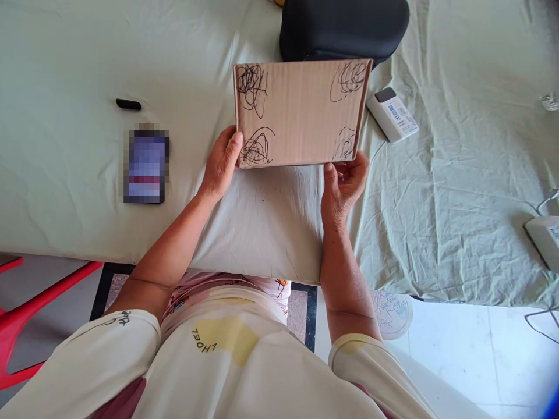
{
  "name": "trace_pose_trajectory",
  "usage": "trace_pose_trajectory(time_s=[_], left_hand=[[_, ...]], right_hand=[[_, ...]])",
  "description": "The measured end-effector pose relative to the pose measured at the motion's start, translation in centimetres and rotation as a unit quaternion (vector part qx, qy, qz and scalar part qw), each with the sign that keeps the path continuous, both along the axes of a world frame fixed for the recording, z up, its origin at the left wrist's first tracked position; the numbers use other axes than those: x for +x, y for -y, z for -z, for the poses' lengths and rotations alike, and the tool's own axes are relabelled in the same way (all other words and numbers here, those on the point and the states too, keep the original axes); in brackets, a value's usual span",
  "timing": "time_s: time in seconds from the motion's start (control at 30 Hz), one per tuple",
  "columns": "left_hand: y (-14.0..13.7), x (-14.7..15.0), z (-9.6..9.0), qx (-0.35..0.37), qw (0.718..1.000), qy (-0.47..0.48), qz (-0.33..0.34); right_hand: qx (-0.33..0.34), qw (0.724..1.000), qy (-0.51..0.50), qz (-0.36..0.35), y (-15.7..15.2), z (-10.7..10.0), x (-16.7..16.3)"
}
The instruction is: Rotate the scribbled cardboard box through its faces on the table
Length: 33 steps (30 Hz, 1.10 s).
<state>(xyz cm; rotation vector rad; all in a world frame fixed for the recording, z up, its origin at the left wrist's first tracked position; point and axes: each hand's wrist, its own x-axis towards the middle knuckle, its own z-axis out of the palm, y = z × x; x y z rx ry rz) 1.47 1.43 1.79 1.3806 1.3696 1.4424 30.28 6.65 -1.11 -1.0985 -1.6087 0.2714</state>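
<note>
A flat brown cardboard box (303, 113) with black scribbles at its four corners is held between my two hands, above the cloth-covered table. My left hand (223, 160) grips its lower left edge, thumb on the side and the other fingers mostly hidden. At the lower right corner, my right hand (345, 183) holds the box with the thumb at its near edge and the fingers underneath, partly out of sight. Just beyond the box's far edge sits a black padded case (345, 29). A white device with a dark end (395, 116) lies close to its right side.
On the left of the pale green cloth (65, 192) lie a blurred phone (146, 166) and a small black object (128, 105). Another white device (545, 238) with a cable is at the right edge. A red chair (26, 314) stands at lower left.
</note>
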Motion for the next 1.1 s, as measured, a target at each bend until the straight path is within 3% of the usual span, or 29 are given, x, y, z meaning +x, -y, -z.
trace_pose_trajectory(time_s=[0.13, 0.23, 0.43, 0.6, 0.73, 0.93, 1.1], left_hand=[[0.3, 0.4, -0.5, 0.054, 0.995, -0.074, -0.029], [0.4, 0.3, 0.0, 0.048, 0.990, -0.122, -0.049], [1.1, 1.1, -0.4, 0.090, 0.959, -0.244, -0.109], [2.5, 4.5, -2.0, 0.089, 0.944, -0.317, -0.025], [2.8, 6.6, -2.1, 0.080, 0.949, -0.306, 0.000], [2.5, 6.7, -1.9, 0.076, 0.949, -0.305, -0.016], [2.5, 6.0, -1.9, 0.072, 0.948, -0.311, -0.010]], right_hand=[[0.004, 0.999, -0.030, -0.013, 0.5, -0.2, -0.5], [-0.004, 0.999, -0.041, -0.020, 0.9, -0.5, -0.8], [0.009, 1.000, 0.017, 0.021, 2.2, -2.3, -0.9], [-0.053, 0.991, 0.119, -0.014, 4.6, -4.8, -2.6], [-0.107, 0.980, 0.158, -0.050, 5.8, -5.7, -5.0], [-0.132, 0.976, 0.158, -0.063, 5.8, -5.7, -5.8], [-0.101, 0.983, 0.149, -0.027, 4.9, -5.0, -4.1]])
